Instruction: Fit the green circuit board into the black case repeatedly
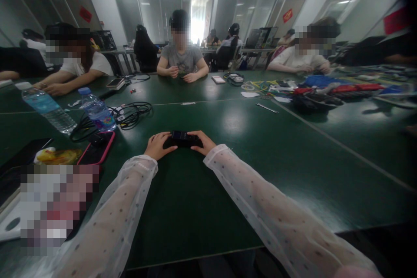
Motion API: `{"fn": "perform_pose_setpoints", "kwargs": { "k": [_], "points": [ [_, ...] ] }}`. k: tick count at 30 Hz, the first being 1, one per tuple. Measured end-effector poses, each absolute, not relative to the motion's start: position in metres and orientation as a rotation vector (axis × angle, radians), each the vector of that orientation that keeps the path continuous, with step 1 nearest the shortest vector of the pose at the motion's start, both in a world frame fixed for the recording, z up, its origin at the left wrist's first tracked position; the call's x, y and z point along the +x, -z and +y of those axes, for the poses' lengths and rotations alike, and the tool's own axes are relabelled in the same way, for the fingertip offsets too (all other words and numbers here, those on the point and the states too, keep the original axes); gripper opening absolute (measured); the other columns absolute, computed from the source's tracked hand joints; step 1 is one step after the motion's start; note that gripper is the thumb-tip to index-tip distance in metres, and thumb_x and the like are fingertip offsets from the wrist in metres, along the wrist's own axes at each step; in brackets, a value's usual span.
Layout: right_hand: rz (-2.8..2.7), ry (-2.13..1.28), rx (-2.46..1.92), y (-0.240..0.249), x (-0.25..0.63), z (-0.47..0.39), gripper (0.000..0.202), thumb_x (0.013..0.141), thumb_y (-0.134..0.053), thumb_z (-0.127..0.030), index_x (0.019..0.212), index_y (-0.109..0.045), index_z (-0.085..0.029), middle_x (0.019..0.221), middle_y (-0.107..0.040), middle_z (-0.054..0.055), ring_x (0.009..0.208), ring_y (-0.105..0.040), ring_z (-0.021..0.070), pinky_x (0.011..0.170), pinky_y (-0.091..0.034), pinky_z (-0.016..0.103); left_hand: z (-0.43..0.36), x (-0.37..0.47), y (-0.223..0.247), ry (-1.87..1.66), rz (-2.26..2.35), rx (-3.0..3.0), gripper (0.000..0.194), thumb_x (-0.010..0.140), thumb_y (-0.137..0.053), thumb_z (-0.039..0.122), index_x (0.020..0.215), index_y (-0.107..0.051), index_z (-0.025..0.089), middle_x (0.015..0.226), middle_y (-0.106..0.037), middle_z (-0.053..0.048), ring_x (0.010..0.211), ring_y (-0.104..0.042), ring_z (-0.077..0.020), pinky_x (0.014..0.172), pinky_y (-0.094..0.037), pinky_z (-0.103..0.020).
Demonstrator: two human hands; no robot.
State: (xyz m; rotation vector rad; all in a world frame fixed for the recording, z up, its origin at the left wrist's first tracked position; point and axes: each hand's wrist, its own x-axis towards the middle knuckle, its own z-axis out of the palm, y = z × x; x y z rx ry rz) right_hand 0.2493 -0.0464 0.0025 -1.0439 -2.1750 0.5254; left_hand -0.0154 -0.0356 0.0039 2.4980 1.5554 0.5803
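Note:
Both hands hold a black handheld device point(185, 139) on or just above the green table, lying sideways. A small dark screen shows on its left half, with what look like small buttons to the right; its exact kind is not clear. My left hand point(158, 146) grips the left end, thumb along the near edge and fingers over the far side. At the opposite end my right hand point(202, 141) is closed the same way. The undersides of the fingers are hidden. Sheer white dotted sleeves cover both forearms.
Left of my hands are a pink-edged phone point(97, 148), two water bottles point(97, 110), black cables point(135, 113) and a yellow bag point(63, 156). A thin metal tool point(267, 108) lies ahead right, before piled cables and cloth point(325, 91). Several people sit around the green table point(280, 152).

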Motion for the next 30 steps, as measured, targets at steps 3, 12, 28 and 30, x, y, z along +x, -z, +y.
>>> {"fn": "perform_pose_setpoints", "kwargs": {
  "k": [3, 12, 28, 30],
  "points": [
    [-2.180, -0.529, -1.043, -0.0021, 0.2493, -0.0462, 0.062, 0.074, -0.069, -0.013, 0.129, -0.043, -0.028, 0.124, -0.053, 0.008, 0.116, -0.054, 0.0235, 0.100, -0.043, 0.049, -0.0355, -0.0152, -0.0039, -0.580, 1.548, 2.502, 0.057, 0.081, -0.055, 0.061, 0.126, -0.051, 0.026, 0.135, -0.051, -0.007, 0.126, -0.044, -0.0292, 0.104, -0.030, -0.048],
    [-2.178, -0.521, -1.015, 0.0002, 0.2493, -0.0440, 0.063, 0.074, -0.069, -0.014, 0.129, -0.044, -0.029, 0.124, -0.053, 0.008, 0.119, -0.053, 0.0235, 0.101, -0.042, 0.048, -0.0376, -0.0140, -0.0066, -0.576, 1.564, 2.487, 0.055, 0.081, -0.057, 0.059, 0.126, -0.051, 0.028, 0.135, -0.051, -0.006, 0.126, -0.044, -0.0297, 0.104, -0.031, -0.048],
    [-2.185, -0.519, -1.018, 0.0023, 0.2498, -0.0432, 0.062, 0.074, -0.069, -0.014, 0.129, -0.044, -0.026, 0.124, -0.053, 0.009, 0.117, -0.054, 0.0239, 0.101, -0.043, 0.047, -0.0358, -0.0151, -0.0036, -0.571, 1.565, 2.501, 0.056, 0.081, -0.055, 0.061, 0.125, -0.052, 0.027, 0.135, -0.051, -0.006, 0.126, -0.043, -0.0294, 0.105, -0.030, -0.048],
    [-2.177, -0.522, -1.030, 0.0034, 0.2499, -0.0431, 0.066, 0.074, -0.069, -0.015, 0.132, -0.040, -0.026, 0.128, -0.051, 0.010, 0.120, -0.052, 0.0248, 0.102, -0.041, 0.048, -0.0358, -0.0152, -0.0035, -0.570, 1.562, 2.504, 0.056, 0.081, -0.055, 0.061, 0.125, -0.052, 0.026, 0.135, -0.051, -0.006, 0.126, -0.044, -0.0293, 0.104, -0.030, -0.048]
  ]
}}
